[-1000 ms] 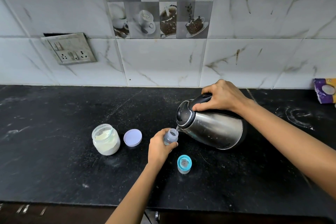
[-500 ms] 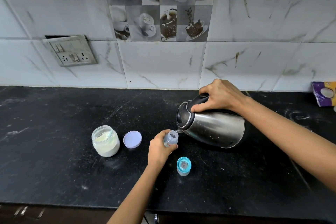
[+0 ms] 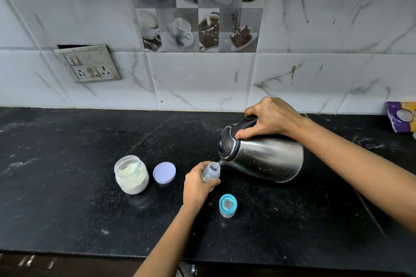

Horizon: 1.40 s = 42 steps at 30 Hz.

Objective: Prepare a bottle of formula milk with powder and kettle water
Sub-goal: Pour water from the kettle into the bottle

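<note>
My right hand (image 3: 269, 119) grips the black handle of a steel kettle (image 3: 267, 158), which is tipped far to the left above the black counter. Its spout touches the open mouth of a small clear baby bottle (image 3: 212, 171) that my left hand (image 3: 197, 184) holds upright around the body. The bottle's blue cap with teat (image 3: 227, 205) stands on the counter just right of my left wrist. To the left stands an open glass jar of pale formula powder (image 3: 131, 174), with its lilac lid (image 3: 164, 172) lying beside it.
The black stone counter (image 3: 67, 198) runs to a tiled wall with a switch and socket plate (image 3: 89, 64) at the left. A purple and orange packet (image 3: 401, 116) lies at the far right by the wall. The counter's front edge is near the bottom.
The kettle has tipped slightly further and stays at the bottle's mouth. Both hands keep their hold and place. The view has shifted a little.
</note>
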Tool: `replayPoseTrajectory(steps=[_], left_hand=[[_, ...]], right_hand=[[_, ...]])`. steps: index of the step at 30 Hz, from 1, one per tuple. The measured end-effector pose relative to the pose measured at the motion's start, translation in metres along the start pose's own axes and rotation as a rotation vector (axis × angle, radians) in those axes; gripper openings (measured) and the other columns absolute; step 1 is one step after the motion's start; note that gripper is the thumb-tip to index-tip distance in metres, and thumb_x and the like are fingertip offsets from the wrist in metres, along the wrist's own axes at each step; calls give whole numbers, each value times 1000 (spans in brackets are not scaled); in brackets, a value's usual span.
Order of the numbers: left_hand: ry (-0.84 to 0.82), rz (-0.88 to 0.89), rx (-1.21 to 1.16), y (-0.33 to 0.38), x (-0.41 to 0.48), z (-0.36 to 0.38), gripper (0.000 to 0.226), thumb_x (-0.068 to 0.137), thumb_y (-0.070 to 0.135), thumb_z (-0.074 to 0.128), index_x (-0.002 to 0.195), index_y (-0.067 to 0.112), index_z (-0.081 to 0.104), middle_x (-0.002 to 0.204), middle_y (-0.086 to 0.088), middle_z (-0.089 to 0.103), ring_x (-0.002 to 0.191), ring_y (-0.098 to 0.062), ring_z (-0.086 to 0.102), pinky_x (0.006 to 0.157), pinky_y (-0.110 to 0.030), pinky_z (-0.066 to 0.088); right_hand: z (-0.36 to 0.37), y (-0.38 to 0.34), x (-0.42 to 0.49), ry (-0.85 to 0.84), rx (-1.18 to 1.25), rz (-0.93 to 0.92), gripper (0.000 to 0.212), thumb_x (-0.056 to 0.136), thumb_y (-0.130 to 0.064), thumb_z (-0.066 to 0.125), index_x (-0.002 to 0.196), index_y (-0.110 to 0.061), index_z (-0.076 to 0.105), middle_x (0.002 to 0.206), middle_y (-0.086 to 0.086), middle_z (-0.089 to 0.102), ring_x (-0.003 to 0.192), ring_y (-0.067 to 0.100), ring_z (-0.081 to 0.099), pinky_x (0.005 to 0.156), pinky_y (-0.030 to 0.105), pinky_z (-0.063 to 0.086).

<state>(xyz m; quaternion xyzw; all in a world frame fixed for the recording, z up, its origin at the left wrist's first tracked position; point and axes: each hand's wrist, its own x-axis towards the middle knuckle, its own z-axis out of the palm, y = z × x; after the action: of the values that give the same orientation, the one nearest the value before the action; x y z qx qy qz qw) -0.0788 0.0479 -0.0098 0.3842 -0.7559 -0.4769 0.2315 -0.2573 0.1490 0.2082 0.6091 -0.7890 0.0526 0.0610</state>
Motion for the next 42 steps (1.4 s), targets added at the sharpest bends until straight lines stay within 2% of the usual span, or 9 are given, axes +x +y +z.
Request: replayPoseTrajectory(steps=[3,12,14,17,24,29,34,38,42], left_hand=[[-14,-7,-18,3,-2,-1,50,66,13,83,108,30,64,102,13,68,94,-2,63,73,-9,47],[-13,6,-25,7,-4,-1,48,66,10,82,107,26,66,99,13,67,90,-2,62,65,-3,44],[-11,9,-19,6,-4,-1,48,66,11,83,107,27,66,99,14,67,91,-1,62,68,-3,44],[-8,14,-5,4,-4,0,50,64,15,84,107,31,65,100,15,68,94,-1,62,79,-13,47],[-2,6,-2,3,-2,1,50,64,16,84,107,32,65,101,15,68,95,-2,62,84,-20,49],[2,7,-3,2,-1,2,50,64,16,84,108,32,65,100,15,68,94,-2,62,80,-15,48],[0,7,3,2,0,3,51,65,17,84,109,32,64,102,15,67,96,-2,61,85,-21,48],[5,1,13,3,-1,4,51,65,17,83,110,31,64,103,14,67,96,-3,60,81,-16,45],[7,0,15,3,-1,3,50,65,17,83,110,30,64,103,14,67,96,-3,60,79,-15,44]], right_hand=[[-2,-2,-1,-1,-18,-6,62,66,-72,66,76,-11,67,45,2,40,55,25,45,53,31,35],[-9,-2,-2,-10,-36,5,61,67,-72,65,78,-11,67,45,3,38,55,26,43,54,33,35],[-10,-3,-2,-8,-39,-3,62,66,-72,65,77,-11,67,44,3,38,54,26,43,54,32,35],[-11,-2,-1,-7,-53,-10,59,67,-71,65,71,-12,63,44,3,36,55,27,42,54,33,36],[-11,0,1,5,-71,-27,63,65,-74,63,70,-11,62,43,4,36,55,27,43,52,33,34],[-12,0,2,14,-83,-34,64,64,-75,60,73,-11,65,44,5,38,56,27,46,53,32,37],[-14,0,3,18,-111,-38,67,64,-76,60,78,-10,67,45,6,40,58,28,48,51,32,32],[-15,-1,3,9,-114,-42,67,66,-74,62,75,-9,65,44,5,37,56,27,44,49,32,27],[-15,-1,3,0,-101,-43,65,66,-74,63,72,-8,63,45,5,37,55,26,43,49,31,29]])
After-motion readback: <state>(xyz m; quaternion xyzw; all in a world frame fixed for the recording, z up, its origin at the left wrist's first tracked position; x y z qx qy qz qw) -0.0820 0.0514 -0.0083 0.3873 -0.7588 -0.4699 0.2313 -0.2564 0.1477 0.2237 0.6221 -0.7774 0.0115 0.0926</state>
